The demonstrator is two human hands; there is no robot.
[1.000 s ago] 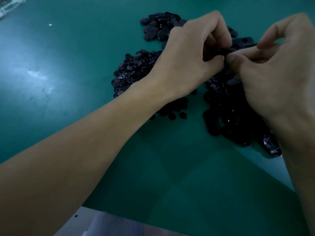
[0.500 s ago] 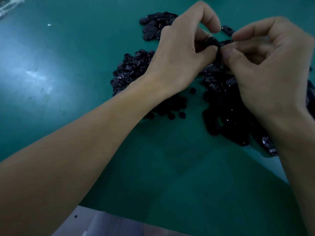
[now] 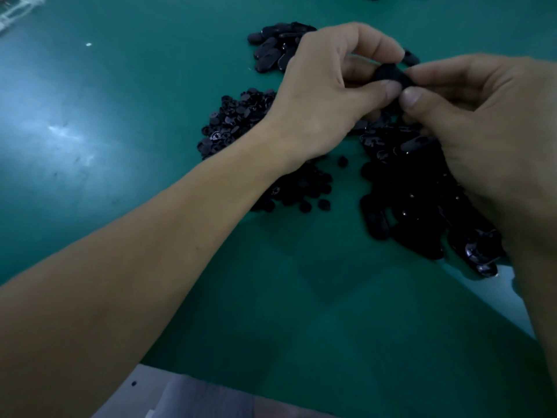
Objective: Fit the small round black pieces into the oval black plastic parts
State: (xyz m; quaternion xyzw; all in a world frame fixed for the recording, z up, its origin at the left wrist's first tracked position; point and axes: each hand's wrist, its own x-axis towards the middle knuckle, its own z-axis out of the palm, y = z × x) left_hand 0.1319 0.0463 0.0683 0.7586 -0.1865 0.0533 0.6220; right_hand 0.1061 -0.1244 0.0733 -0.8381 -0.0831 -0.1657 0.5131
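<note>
No text, label, brand, number or sign can be read on the oval black parts (image 3: 422, 212), the small round pieces (image 3: 238, 116) or the green bench (image 3: 120, 122).

Dim green table (image 3: 126, 122), glare, perhaps scuffed

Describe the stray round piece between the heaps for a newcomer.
On the green mat, look between the heap of round pieces and the nearer heap of oval parts, below the left hand. One round piece lies alone there, outside both heaps.
</note>
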